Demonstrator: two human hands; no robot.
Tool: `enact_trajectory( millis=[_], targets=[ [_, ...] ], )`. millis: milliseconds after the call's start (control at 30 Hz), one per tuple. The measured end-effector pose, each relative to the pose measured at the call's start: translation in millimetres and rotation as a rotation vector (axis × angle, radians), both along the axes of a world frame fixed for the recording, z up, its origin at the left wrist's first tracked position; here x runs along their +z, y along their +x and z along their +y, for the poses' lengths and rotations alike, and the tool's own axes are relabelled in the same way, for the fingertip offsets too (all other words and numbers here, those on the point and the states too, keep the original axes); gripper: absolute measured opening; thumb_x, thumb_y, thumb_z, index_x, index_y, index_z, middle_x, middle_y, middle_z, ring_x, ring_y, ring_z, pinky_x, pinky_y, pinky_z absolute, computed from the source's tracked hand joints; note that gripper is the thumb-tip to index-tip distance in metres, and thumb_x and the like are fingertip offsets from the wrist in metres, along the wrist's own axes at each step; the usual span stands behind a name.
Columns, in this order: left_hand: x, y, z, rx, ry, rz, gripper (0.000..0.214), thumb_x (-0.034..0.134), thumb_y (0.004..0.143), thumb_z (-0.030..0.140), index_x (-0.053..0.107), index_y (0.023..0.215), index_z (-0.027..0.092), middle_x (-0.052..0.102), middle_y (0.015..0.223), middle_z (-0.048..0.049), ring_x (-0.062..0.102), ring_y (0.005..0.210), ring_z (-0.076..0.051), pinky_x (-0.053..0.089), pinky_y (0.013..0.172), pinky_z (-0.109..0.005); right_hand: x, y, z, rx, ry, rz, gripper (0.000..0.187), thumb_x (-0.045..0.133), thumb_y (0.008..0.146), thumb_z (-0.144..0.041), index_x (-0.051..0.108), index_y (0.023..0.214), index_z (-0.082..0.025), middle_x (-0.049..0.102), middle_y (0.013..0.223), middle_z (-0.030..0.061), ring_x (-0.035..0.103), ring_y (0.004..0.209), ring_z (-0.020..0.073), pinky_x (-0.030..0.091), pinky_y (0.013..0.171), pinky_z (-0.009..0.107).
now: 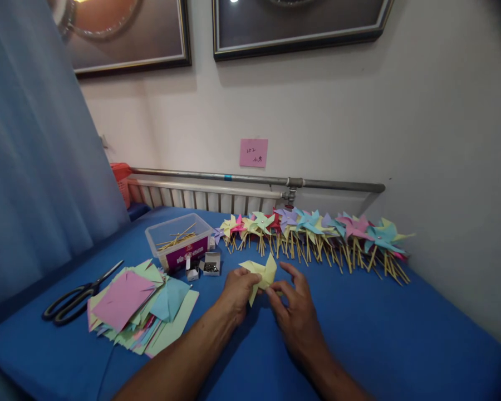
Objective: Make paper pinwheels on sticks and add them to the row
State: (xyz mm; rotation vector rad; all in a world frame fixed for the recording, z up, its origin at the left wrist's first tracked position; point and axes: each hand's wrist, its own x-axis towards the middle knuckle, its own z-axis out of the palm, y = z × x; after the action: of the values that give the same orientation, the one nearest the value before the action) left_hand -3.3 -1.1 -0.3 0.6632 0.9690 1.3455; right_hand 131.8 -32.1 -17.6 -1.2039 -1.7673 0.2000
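Both hands meet over the middle of the blue desk (392,328), holding a yellow paper pinwheel (262,272) between them, just above the desk surface. The left hand (239,292) has its fingers curled in and pinching the paper's left side, the thumb on top. The right hand (297,313) pinches the lower right part of the paper between thumb and forefinger, while its other fingers are raised and slightly spread. Whether a stick is already attached to the paper cannot be told. To the left of the hands lies a loose stack of coloured paper squares (138,307), pink on top, with black-handled scissors (75,299) just beside it. Behind the stack stands a clear plastic box (179,240) holding thin wooden sticks, and two small open boxes of pins (211,263) sit next to it. A long row of finished pinwheels (317,236) lies along the back of the desk near the wall, under a pink sticky note (253,152).
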Motion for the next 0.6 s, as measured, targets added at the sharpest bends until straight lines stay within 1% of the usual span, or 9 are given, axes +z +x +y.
enact_trajectory(
  millis=[67, 133, 200, 300, 400, 500, 600],
  targets=[
    [-1.9, 0.9, 0.7, -0.006, 0.003, 0.042, 0.02, 0.072, 0.055, 0.016, 0.053, 0.061, 0.017, 0.064, 0.06, -0.0014, 0.058, 0.054, -0.012, 0.045, 0.052, -0.023, -0.2, -0.8, 1.8, -0.005, -0.127, 0.119, 0.027, 0.055, 0.092, -0.043, 0.069, 0.08, -0.024, 0.049, 0.142, 0.0115, 0.047, 0.132, 0.0323, 0.043, 0.105, 0.05],
    [-3.6, 2.0, 1.1, -0.011, -0.003, 0.087, 0.018, 0.073, 0.057, 0.017, 0.056, 0.062, 0.016, 0.065, 0.061, -0.0022, 0.057, 0.053, -0.012, 0.045, 0.053, -0.024, 0.1, -1.8, 3.9, -0.011, -0.239, 0.22, 0.028, 0.057, 0.089, -0.044, 0.068, 0.074, -0.023, 0.051, 0.141, 0.0119, 0.051, 0.128, 0.0322, 0.048, 0.096, 0.045],
    [-4.9, 3.2, 1.2, -0.007, -0.011, 0.131, 0.017, 0.074, 0.059, 0.018, 0.057, 0.062, 0.015, 0.065, 0.059, -0.0018, 0.055, 0.05, -0.011, 0.046, 0.053, -0.024, 0.8, -2.6, 6.0, -0.024, -0.311, 0.286, 0.03, 0.059, 0.085, -0.044, 0.066, 0.066, -0.022, 0.054, 0.138, 0.0126, 0.054, 0.125, 0.032, 0.049, 0.093, 0.042],
    [-6.5, 5.2, 0.8, 0.002, -0.012, 0.189, 0.013, 0.072, 0.06, 0.019, 0.059, 0.063, 0.015, 0.064, 0.058, -0.0014, 0.054, 0.048, -0.011, 0.045, 0.052, -0.024, 1.4, -3.2, 8.6, -0.053, -0.34, 0.335, 0.032, 0.06, 0.081, -0.044, 0.062, 0.057, -0.023, 0.059, 0.133, 0.0136, 0.055, 0.123, 0.032, 0.044, 0.101, 0.044],
    [-7.8, 7.1, 0.1, -0.007, -0.006, 0.219, 0.011, 0.069, 0.06, 0.019, 0.062, 0.065, 0.014, 0.064, 0.057, -0.0014, 0.053, 0.047, -0.011, 0.042, 0.049, -0.023, 0.6, -3.4, 10.4, -0.079, -0.343, 0.362, 0.031, 0.063, 0.078, -0.044, 0.06, 0.055, -0.023, 0.061, 0.129, 0.0137, 0.055, 0.124, 0.0307, 0.038, 0.107, 0.042],
    [-8.8, 8.2, -0.4, -0.011, -0.012, 0.212, 0.011, 0.069, 0.059, 0.02, 0.062, 0.065, 0.014, 0.061, 0.053, 0.0001, 0.049, 0.043, -0.01, 0.038, 0.044, -0.022, -0.8, -3.5, 11.5, -0.105, -0.364, 0.378, 0.029, 0.065, 0.074, -0.043, 0.059, 0.055, -0.023, 0.063, 0.127, 0.0138, 0.057, 0.122, 0.0289, 0.038, 0.107, 0.038],
    [-9.3, 8.2, -0.6, -0.01, -0.02, 0.202, 0.012, 0.069, 0.058, 0.02, 0.06, 0.062, 0.016, 0.059, 0.05, 0.0012, 0.048, 0.042, -0.01, 0.038, 0.044, -0.022, -1.3, -3.4, 12.1, -0.123, -0.382, 0.38, 0.028, 0.064, 0.073, -0.041, 0.058, 0.053, -0.023, 0.063, 0.124, 0.015, 0.057, 0.121, 0.0296, 0.038, 0.105, 0.038]
  ],
)
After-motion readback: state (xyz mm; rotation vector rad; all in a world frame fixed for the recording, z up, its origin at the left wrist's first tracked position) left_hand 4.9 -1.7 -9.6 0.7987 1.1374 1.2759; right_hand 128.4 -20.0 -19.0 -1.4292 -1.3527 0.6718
